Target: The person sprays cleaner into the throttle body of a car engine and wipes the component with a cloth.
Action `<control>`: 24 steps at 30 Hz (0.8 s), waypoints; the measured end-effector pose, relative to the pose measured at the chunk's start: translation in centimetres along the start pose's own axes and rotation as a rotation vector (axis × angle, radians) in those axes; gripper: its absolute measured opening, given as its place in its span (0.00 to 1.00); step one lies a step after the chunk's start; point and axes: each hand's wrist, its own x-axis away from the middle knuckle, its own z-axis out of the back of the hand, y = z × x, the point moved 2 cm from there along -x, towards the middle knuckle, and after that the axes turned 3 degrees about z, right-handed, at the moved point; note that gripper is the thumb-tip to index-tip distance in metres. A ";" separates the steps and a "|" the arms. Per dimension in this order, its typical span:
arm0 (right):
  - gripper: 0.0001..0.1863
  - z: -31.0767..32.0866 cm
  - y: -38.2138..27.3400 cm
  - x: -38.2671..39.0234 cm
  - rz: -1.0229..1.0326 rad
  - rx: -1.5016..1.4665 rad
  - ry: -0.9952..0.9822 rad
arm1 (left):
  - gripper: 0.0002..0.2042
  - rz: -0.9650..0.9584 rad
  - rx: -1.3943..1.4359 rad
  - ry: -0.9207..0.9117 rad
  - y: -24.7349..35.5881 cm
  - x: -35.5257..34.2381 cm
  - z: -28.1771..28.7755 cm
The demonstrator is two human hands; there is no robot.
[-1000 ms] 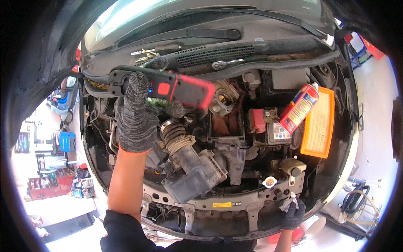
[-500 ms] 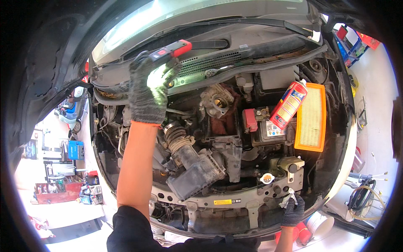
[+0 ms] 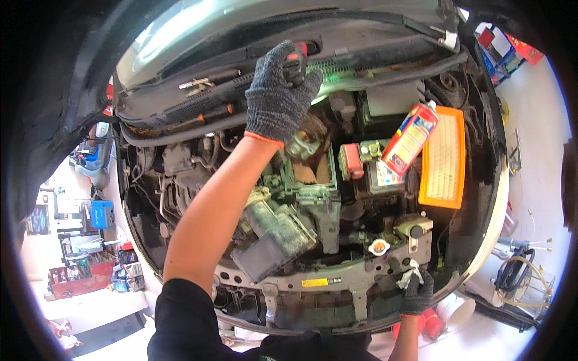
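My left hand [image 3: 279, 93], in a dark knit glove with an orange cuff, is closed around a red and black work light [image 3: 296, 63] above the rear of the engine bay. Just below its wrist, the throttle body [image 3: 305, 144] is partly covered by the hand. My right hand [image 3: 418, 293], gloved alike, pinches a crumpled white wipe [image 3: 410, 274] at the front right edge of the bay. Nearby sits the orange and white radiator cap [image 3: 379, 247]. A loose black air box [image 3: 274, 243] with its duct lies tilted at the front middle.
A red spray can [image 3: 409, 138] leans across an orange-framed air filter [image 3: 444, 162], beside the battery's red terminal cover [image 3: 351, 160]. Along the cowl lie an orange and black screwdriver [image 3: 215, 113] and metal tools [image 3: 195, 86]. The raised hood [image 3: 66, 78] overhangs the left.
My left hand has swung right with the work light, uncovering tools on the cowl and covering part of the throttle body. My right hand stays nearly in place with the wipe.
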 end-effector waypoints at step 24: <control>0.10 -0.2 -2.0 -0.5 0.016 0.111 -0.012 | 0.17 -0.162 -0.408 -0.128 4.4 -1.9 3.5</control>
